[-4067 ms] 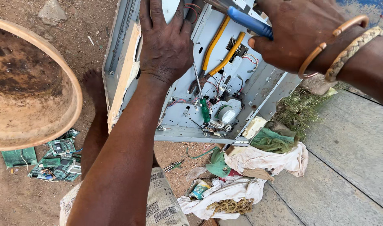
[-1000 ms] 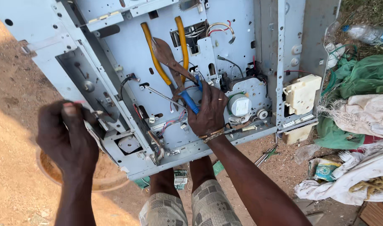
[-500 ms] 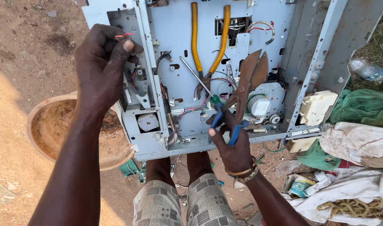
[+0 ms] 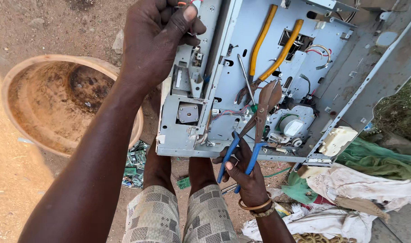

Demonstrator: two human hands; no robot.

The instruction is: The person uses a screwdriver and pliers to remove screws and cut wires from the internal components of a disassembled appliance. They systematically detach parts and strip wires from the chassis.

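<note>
Head view: right hand (image 4: 246, 177) clasps blue-handled snips (image 4: 255, 130); left hand (image 4: 156, 38) grips chassis (image 4: 241, 54) edge

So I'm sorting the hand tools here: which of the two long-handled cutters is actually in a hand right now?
The blue-handled metal snips, gripped by the right hand. The yellow-handled pliers lie loose on the grey metal chassis, untouched.

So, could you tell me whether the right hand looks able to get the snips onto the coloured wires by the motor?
Probably yes. The right hand holds the blue-handled snips, blades beside the coloured wires, with nothing over them; the yellow-handled pliers lie higher.
</note>
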